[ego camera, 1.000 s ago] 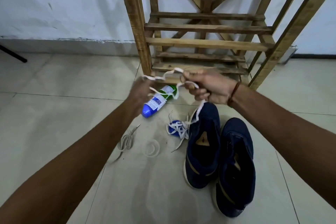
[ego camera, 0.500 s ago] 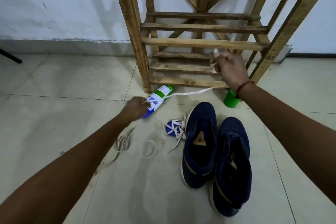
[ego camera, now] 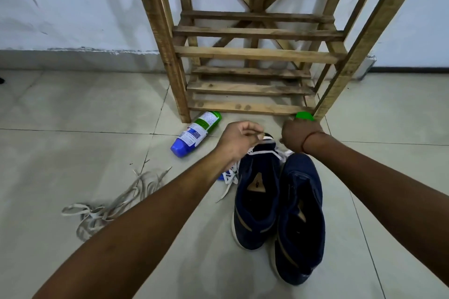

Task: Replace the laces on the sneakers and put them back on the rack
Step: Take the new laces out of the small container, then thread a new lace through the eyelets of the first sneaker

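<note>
Two navy sneakers stand side by side on the tiled floor, the left sneaker (ego camera: 257, 204) and the right sneaker (ego camera: 301, 221). A white lace (ego camera: 263, 152) crosses the toe end of the left sneaker. My left hand (ego camera: 239, 139) pinches one end of this lace with curled fingers just above the toe. My right hand (ego camera: 297, 136) is fisted at the other side of the toe, its fingers hidden. More white lace (ego camera: 229, 177) trails beside the left sneaker. The wooden rack (ego camera: 252, 56) stands straight ahead against the wall.
Old greyish laces (ego camera: 109, 206) lie tangled on the floor at the left. A green and blue spray can (ego camera: 195, 133) lies near the rack's left leg. A green cap (ego camera: 303, 116) sits by the right leg. A small blue object (ego camera: 222, 176) peeks out under my left forearm.
Both hands have come down from in front of the rack to the toe of the left sneaker, drawing the white lace in. The view has tilted down and moved closer.
</note>
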